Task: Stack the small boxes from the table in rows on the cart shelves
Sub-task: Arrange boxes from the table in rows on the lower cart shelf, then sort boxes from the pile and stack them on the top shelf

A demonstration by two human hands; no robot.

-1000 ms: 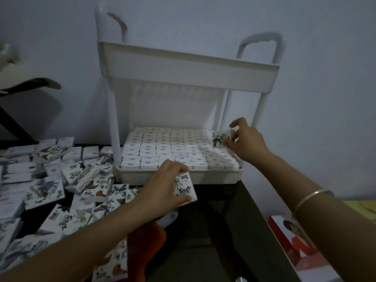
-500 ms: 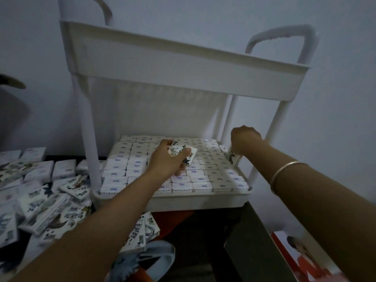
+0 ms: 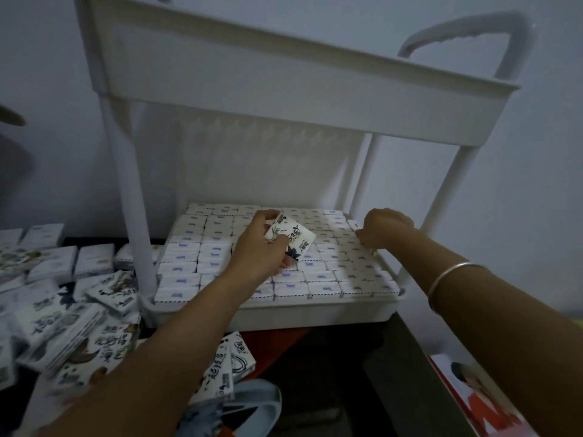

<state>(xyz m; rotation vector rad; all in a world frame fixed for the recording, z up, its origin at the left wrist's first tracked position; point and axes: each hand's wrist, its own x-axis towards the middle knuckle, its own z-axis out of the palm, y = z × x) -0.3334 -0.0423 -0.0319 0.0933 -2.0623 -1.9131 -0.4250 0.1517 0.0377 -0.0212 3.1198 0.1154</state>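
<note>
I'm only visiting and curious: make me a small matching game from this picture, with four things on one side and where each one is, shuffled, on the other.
Things:
1. left hand
2. right hand
3. silver bangle
4. loose boxes

Places:
a. heaped left of the cart
b. gripping a printed box above the packed rows
c. round the right wrist
d. at the right edge of the lower shelf

Pairs: 1-b, 2-d, 3-c, 4-a

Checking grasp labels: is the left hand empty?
No, the left hand grips a printed box over the rows on the cart's lower shelf.
</note>
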